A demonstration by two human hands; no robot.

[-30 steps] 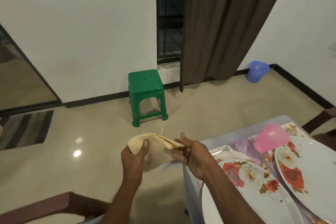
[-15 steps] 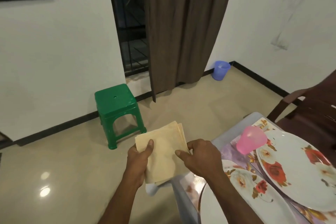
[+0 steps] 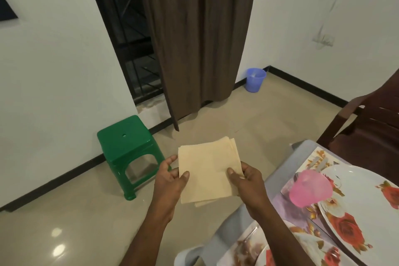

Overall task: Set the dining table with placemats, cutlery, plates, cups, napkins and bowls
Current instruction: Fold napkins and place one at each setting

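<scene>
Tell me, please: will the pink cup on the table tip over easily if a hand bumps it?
Probably yes. The pink cup looks like thin, translucent plastic, so likely light. It seems to stand upside down partly on the plate rim, so it may rock or slide.

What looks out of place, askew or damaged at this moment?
The pink cup on the table appears upside down against a floral plate. The napkins, held by the left hand and right hand, are stacked slightly unevenly. Nothing looks spilled or damaged.
</scene>
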